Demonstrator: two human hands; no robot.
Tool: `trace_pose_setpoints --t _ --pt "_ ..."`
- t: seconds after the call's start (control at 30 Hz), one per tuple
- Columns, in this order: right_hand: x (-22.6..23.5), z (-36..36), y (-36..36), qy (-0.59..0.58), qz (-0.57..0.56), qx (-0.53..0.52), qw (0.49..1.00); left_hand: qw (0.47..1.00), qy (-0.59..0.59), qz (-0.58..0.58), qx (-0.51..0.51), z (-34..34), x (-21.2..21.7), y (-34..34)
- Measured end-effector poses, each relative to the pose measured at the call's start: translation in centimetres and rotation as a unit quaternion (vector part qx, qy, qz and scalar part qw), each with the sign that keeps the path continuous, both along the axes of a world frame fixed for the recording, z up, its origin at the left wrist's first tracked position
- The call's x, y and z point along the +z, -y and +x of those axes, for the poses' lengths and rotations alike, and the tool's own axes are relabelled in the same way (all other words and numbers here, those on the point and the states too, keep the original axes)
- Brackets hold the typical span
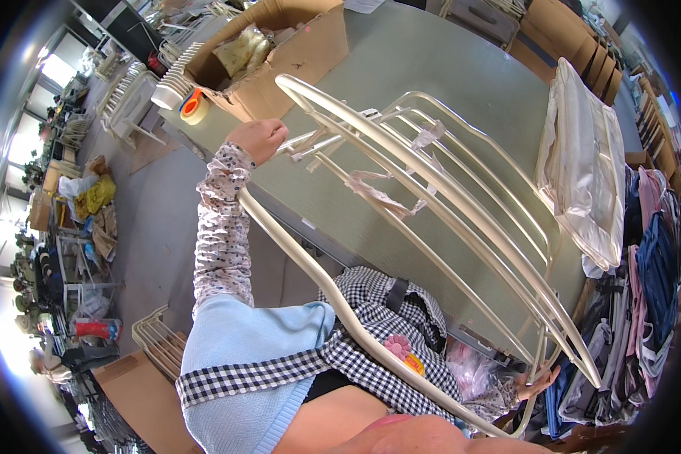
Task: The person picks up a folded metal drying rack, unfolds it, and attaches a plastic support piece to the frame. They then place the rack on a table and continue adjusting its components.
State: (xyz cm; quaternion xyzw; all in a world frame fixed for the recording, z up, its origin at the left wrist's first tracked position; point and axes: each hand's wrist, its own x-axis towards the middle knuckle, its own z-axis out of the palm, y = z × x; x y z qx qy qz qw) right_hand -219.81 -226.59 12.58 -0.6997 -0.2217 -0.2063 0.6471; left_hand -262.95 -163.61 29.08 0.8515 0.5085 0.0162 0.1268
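A cream-coloured tubular metal frame (287,240), made of several long bent tubes, spans the space before me, tilted over the table. My left hand (259,141) is closed on its far left end, beside the joints of the tubes. At the near right end, my right hand (536,383) holds the frame near a bent corner, with some fingers showing past the tube. Torn strips of pale wrapping (386,198) hang from the middle tubes. One curved tube passes close in front of my chequered apron (371,291).
Beneath the frame lies a grey-green table (401,53). An open cardboard box (303,68) with plastic-wrapped parts stands at its far left, beside tape rolls (194,110). A plastic-wrapped pale panel (583,166) lies at the right, near hanging fabrics (658,257). Metal racks (132,102) stand left.
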Motion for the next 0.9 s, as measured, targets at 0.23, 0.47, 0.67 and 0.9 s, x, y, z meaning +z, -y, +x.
trace_pose_setpoints --t 0.23,0.47,0.67,0.9 --pt "0.2 -0.4 -0.7 0.035 -0.026 -0.020 0.999 1.000 -0.009 -0.002 0.001 0.2 0.4 0.2" --pt "-0.6 0.3 0.3 0.139 -0.072 0.008 0.988 1.000 -0.005 0.007 -0.010 0.4 0.2 0.2" --pt "0.7 -1.0 -1.5 0.083 -0.038 -0.004 0.996 1.000 -0.001 0.011 -0.007 -0.1 -0.1 0.2" --pt "-3.2 2.0 2.2 -0.101 0.170 0.096 0.976 1.000 -0.014 0.026 0.008 -0.6 -0.4 -0.2"
